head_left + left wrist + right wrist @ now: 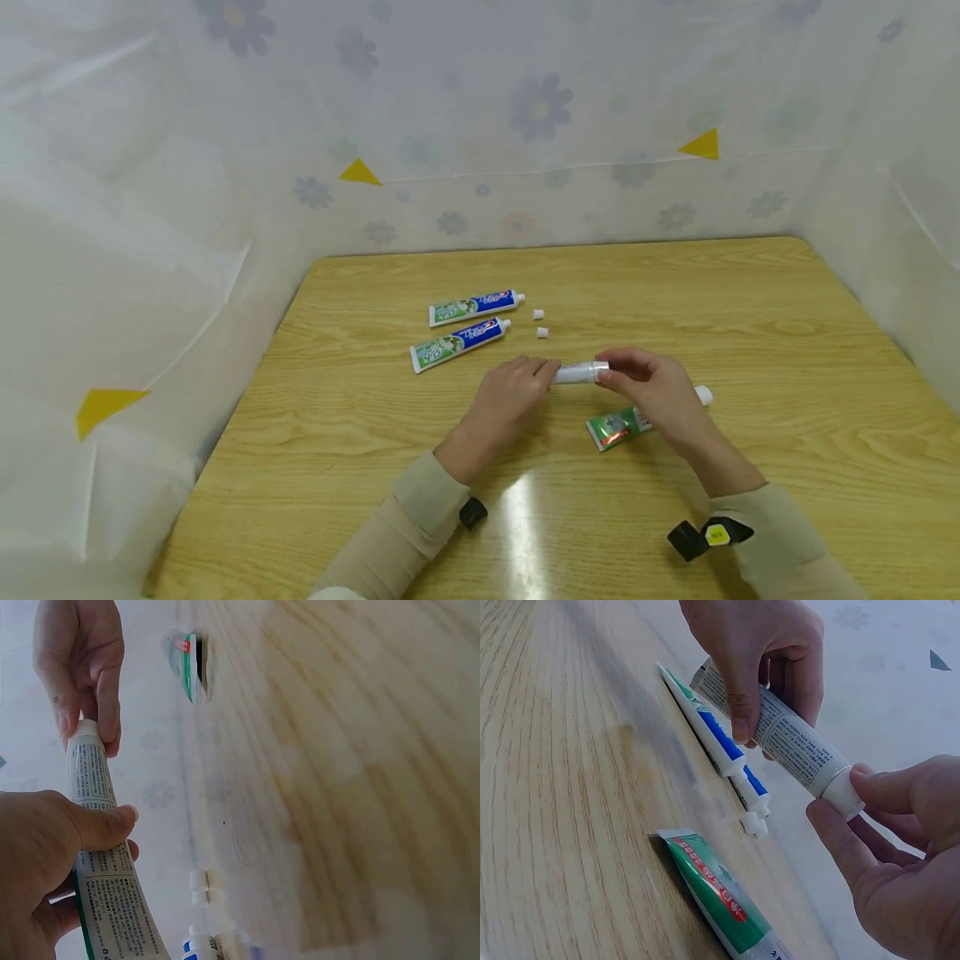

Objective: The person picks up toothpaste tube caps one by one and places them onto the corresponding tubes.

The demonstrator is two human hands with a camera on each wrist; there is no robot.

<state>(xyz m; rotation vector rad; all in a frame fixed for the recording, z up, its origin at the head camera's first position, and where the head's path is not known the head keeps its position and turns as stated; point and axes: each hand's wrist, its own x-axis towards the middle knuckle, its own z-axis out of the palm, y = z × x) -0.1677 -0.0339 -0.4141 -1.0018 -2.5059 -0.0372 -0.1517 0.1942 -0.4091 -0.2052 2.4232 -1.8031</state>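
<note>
A white toothpaste tube [105,877] with small printed text is held above the table between both hands. My left hand [512,393] grips its body, thumb across the printed side. At the other end, my right hand [656,396] pinches the white cap [841,793] between thumb and fingers; the cap sits on the tube. Under the right hand lies a green toothpaste tube [613,428] with its white cap [703,396] on, its middle partly hidden by that hand in the head view.
Two blue-and-green toothpaste tubes [476,307] lie uncapped at the back left, nozzles pointing right. Two loose white caps [538,314] stand beside their nozzles. The wooden table [315,433] ends at a flowered plastic sheet [465,125] behind and at the sides.
</note>
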